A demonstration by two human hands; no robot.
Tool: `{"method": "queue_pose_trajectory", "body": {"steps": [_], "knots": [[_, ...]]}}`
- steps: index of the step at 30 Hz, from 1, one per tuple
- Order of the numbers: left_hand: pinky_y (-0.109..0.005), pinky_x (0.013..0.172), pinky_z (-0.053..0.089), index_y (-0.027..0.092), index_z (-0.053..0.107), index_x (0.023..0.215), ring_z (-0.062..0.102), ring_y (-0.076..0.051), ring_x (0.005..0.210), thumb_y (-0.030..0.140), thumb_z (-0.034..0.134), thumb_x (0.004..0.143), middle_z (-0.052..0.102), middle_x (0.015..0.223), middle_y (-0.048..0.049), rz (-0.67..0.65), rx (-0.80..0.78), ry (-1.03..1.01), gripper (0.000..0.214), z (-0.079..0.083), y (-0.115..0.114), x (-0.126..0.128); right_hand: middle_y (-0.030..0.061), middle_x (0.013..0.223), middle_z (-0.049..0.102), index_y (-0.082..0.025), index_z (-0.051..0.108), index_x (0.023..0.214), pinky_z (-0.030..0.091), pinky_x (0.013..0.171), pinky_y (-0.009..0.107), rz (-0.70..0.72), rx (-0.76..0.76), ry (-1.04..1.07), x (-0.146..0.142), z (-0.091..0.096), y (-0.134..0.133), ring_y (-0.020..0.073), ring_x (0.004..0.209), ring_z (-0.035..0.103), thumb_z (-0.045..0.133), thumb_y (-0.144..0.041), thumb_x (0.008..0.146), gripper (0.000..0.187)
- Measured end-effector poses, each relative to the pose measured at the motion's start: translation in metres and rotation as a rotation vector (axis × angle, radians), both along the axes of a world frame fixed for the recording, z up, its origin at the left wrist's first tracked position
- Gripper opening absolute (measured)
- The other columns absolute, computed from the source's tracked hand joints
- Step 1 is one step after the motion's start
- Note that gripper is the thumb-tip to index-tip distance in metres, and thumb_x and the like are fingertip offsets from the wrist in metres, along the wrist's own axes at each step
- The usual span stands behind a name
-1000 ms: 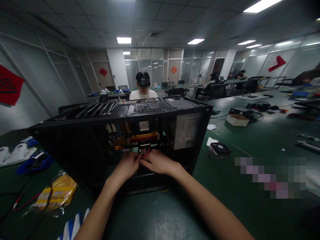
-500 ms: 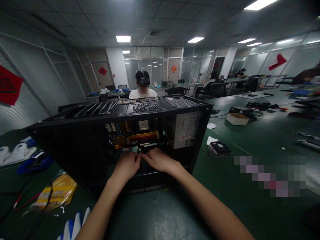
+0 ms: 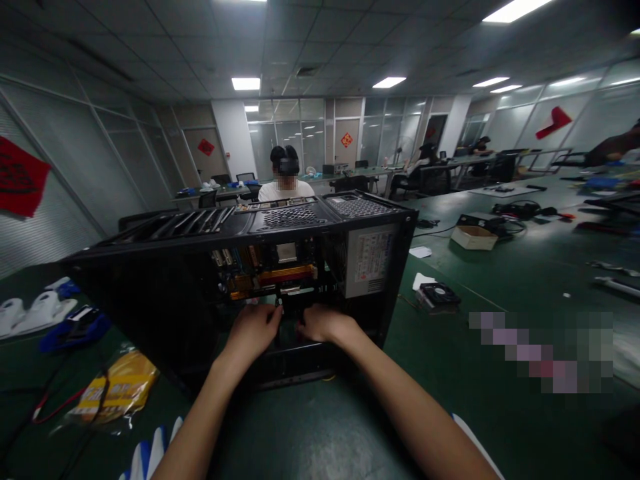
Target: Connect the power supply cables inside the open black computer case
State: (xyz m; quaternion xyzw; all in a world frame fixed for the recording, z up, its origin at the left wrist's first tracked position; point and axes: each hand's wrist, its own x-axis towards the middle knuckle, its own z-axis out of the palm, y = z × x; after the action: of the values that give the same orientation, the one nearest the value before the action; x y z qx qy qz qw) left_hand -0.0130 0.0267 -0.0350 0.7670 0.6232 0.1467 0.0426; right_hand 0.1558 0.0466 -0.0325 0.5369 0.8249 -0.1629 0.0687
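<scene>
An open black computer case lies on its side on the green table in front of me. Inside it I see the motherboard and a grey power supply. My left hand and my right hand both reach into the case's lower opening, just below the motherboard. Their fingers are curled around a dark part or cable there, too dim to name. The fingertips are hidden in the shadow of the case.
A small fan and a white paper lie right of the case. A cardboard box with cables stands farther right. A yellow packet and blue items lie at the left. A person sits behind the case.
The red and yellow wires seen between my hands a second ago are out of sight. My right hand has slid slightly right, so the hands are a little apart.
</scene>
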Motion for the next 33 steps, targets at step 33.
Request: {"method": "queue_pose_trajectory", "body": {"steps": [33], "knots": [[-0.03, 0.081, 0.05, 0.018, 0.069, 0.069, 0.064, -0.02, 0.076, 0.048, 0.047, 0.087, 0.073, 0.075, -0.0032, -0.273, -0.299, -0.611, 0.041, 0.052, -0.019, -0.022, -0.0042, 0.054, 0.045, -0.016, 0.056, 0.063, 0.028, 0.054, 0.022, 0.062, 0.259, 1.012, -0.003, 0.008, -0.007, 0.0093, 0.055, 0.044, 0.037, -0.048, 0.099, 0.051]]}}
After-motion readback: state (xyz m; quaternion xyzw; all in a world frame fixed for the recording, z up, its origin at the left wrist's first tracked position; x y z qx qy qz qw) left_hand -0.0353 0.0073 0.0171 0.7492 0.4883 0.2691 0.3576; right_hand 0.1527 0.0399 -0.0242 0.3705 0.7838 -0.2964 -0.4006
